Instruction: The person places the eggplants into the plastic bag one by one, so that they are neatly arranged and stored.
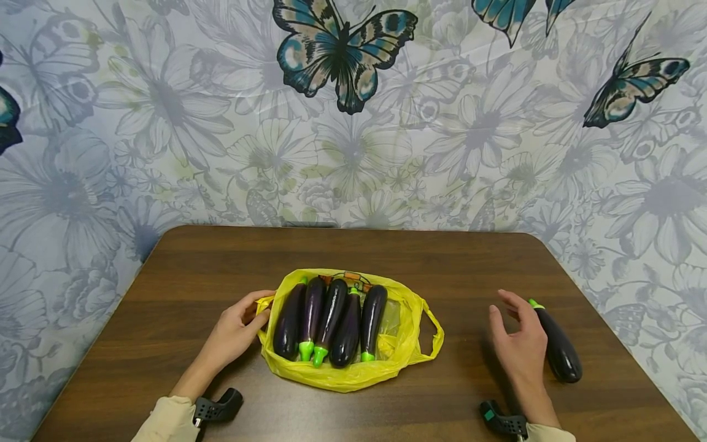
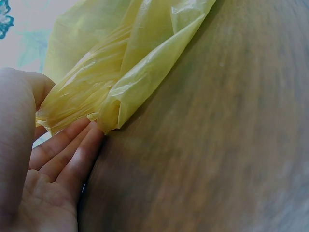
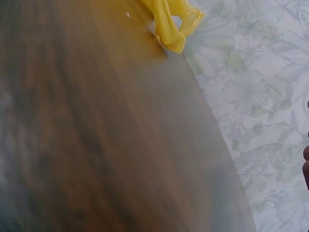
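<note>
A yellow plastic bag (image 1: 353,382) lies spread open on the table, with several dark purple eggplants (image 1: 334,313) side by side in it, their caps bright green. At the bag's left edge my left hand (image 1: 239,328) pinches the gathered handle; in the left wrist view the bunched yellow plastic (image 2: 91,92) runs between thumb and fingers. Well to the right, my right hand (image 1: 519,344) hovers with loosely bent fingers and holds nothing. Just beyond it a single eggplant (image 1: 560,350) lies on the table, partly hidden by the hand. Only fingertips (image 3: 306,159) show in the right wrist view.
The brown wooden table (image 1: 458,276) has rounded far corners. Behind it hangs a pale cloth (image 1: 353,159) with flowers and butterflies. The bag's right handle loop (image 1: 433,334) sticks out toward the right hand.
</note>
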`<state>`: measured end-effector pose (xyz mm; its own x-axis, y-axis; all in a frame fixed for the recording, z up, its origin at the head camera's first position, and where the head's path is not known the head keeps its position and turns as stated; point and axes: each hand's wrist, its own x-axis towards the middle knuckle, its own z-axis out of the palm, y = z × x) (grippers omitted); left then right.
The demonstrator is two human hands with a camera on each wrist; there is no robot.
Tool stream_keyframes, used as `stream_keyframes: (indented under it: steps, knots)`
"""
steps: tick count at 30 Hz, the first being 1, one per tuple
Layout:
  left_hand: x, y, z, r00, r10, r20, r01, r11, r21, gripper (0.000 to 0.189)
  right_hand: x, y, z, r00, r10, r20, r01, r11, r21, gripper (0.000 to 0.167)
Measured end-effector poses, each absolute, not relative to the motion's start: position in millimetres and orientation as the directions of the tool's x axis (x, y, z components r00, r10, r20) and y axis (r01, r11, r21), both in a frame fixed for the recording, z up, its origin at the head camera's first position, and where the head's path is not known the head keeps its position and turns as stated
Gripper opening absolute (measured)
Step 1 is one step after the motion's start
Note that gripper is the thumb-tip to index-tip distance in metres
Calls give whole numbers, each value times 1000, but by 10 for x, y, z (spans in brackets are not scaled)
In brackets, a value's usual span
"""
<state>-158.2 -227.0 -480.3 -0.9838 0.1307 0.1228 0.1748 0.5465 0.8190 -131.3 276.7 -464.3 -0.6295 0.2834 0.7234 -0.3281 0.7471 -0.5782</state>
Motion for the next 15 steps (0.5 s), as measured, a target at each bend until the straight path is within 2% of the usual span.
stream_keyframes:
  steps: [15]
  knots:
    - [-1592, -2266, -4820, -985, 123, 119, 168, 549, 819, 40, -1286, 2882, -4633, -648, 344, 680, -239, 755, -610, 37]
